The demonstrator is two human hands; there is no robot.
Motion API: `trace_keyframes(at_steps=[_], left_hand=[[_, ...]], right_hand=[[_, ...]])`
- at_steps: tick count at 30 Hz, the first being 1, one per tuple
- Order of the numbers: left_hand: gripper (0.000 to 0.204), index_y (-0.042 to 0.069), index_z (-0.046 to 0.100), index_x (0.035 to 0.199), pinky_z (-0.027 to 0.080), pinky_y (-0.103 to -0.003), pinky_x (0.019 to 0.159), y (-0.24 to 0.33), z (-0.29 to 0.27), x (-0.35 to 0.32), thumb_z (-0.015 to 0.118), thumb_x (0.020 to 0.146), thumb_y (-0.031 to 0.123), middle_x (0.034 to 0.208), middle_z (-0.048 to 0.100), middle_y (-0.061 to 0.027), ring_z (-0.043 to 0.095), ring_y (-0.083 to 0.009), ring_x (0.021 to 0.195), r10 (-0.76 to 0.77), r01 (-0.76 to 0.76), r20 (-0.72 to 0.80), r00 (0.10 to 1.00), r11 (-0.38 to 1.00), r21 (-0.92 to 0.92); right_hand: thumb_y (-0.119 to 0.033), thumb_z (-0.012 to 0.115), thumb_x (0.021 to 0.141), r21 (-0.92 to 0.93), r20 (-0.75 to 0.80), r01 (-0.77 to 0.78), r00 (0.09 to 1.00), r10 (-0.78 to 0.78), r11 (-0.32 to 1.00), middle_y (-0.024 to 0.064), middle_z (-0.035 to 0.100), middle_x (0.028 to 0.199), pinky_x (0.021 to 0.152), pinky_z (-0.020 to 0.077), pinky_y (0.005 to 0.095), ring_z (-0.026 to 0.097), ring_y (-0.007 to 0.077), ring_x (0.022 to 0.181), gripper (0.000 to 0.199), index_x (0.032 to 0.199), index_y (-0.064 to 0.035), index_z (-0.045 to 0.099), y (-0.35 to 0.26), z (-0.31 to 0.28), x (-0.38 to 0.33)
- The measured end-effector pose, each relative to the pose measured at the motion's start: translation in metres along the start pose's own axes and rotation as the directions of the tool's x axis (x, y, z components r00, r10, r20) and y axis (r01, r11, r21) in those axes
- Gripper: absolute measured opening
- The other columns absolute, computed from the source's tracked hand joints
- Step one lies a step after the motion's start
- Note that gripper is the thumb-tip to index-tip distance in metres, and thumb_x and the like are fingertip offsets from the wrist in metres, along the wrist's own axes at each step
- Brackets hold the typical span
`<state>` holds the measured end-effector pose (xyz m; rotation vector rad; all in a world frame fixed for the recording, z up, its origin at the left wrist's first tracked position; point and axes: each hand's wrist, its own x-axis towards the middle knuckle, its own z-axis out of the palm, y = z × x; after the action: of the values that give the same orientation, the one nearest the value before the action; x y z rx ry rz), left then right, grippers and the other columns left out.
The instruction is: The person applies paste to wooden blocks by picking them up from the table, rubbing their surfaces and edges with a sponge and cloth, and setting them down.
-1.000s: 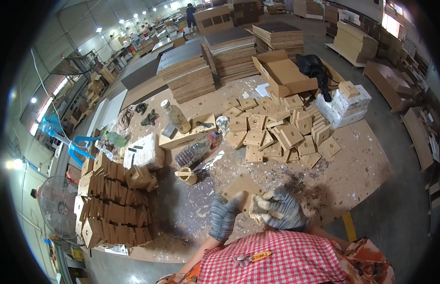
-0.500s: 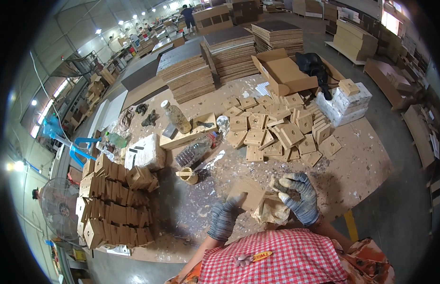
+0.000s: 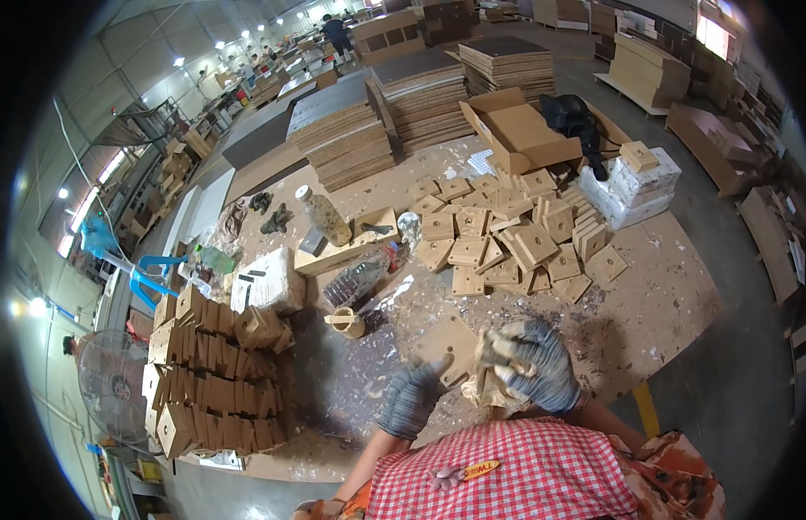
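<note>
Down at the near edge of the glue-spattered brown board worktop (image 3: 351, 381), both gloved hands work on one flat square wooden panel with a small centre hole (image 3: 448, 345). The left hand (image 3: 411, 397), in a grey knitted glove, has its grip pinching the panel's near edge, thumb on top. The right hand (image 3: 531, 364), in a blue-grey glove with pale worn fingertips, is curled with its grip pressed together over the panel's right side; it is blurred, so what lies under it cannot be told. Farther off lies a loose heap of similar square wooden panels (image 3: 507, 238), with an open cardboard box (image 3: 520, 130) behind it. To the left stands a neat stack of assembled wooden pieces (image 3: 208, 373), and a small wooden cup-shaped pot (image 3: 347, 322) sits between stack and panel.
</note>
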<state>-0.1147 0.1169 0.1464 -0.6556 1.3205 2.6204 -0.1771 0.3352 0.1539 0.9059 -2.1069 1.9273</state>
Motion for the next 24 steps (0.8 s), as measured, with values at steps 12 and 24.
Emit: trace_keyframes(at_steps=[12, 24], left_hand=[[0.023, 0.009, 0.058, 0.083, 0.026, -0.021, 0.042, -0.007, 0.008, 0.007, 0.073, 0.081, 0.025, 0.058, 0.045, 0.0085, 0.038, -0.0026, 0.046, 0.126, -0.113, -0.080, 0.989, 0.982, 0.149], [0.028, 0.003, 0.061, 0.095, 0.034, -0.021, 0.047, -0.006, 0.004, 0.004, 0.073, 0.081, 0.024, 0.066, 0.055, 0.0026, 0.047, -0.0068, 0.053, 0.083, -0.082, -0.023, 0.996, 0.996, 0.043]], right_hand=[[-0.013, 0.068, 0.080, -0.223, 0.503, 0.337, 0.843, -0.188, 0.915, 0.0085, 0.056, 0.124, 0.097, 0.0425, 0.0361, 0.052, 0.0243, 0.112, 0.046, 0.125, -0.0115, 0.060, -0.004, 0.017, -0.010], [-0.004, 0.070, 0.076, -0.149, 0.208, -0.089, 0.971, 0.119, 0.985, 0.0085, 0.057, 0.110, 0.087, 0.0471, 0.0321, 0.057, 0.0218, 0.096, 0.038, 0.113, -0.0062, 0.066, 0.019, 0.004, -0.013]])
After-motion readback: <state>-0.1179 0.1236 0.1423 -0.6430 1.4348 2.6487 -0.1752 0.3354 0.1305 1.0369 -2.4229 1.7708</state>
